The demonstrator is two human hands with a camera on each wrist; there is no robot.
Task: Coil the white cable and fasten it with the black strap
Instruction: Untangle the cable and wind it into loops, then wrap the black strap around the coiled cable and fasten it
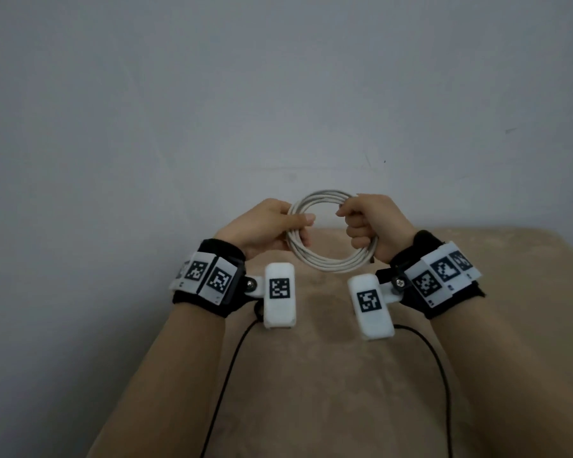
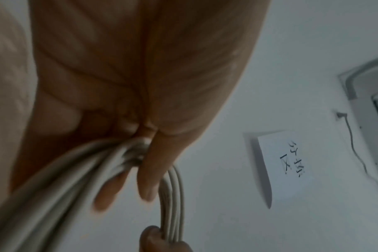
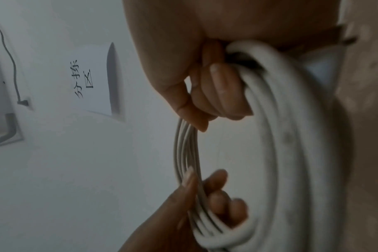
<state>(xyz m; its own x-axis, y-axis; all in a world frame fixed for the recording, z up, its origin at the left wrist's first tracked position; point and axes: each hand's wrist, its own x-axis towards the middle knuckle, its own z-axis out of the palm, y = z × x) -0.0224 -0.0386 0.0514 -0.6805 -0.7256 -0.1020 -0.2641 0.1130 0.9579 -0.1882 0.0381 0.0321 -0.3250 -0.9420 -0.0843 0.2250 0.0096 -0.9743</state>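
Observation:
The white cable (image 1: 325, 259) is wound into a round coil of several loops, held up in the air between both hands above the beige table (image 1: 311, 375). My left hand (image 1: 272, 226) grips the coil's left side, thumb across the loops. My right hand (image 1: 368, 223) grips the right side with its fingers curled round the strands. In the left wrist view the cable (image 2: 76, 179) runs through the left hand's fingers (image 2: 148, 170). The right wrist view shows the cable (image 3: 276, 153) under the right hand's curled fingers (image 3: 224, 95), and something dark sits at the bundle inside that grip. The black strap is not clearly visible.
A plain grey wall (image 1: 278, 94) stands behind the table. Black wires (image 1: 225, 375) trail from the wrist cameras across the table. A paper sign with handwriting (image 2: 289, 162) hangs on the wall, next to a white appliance (image 2: 369, 102).

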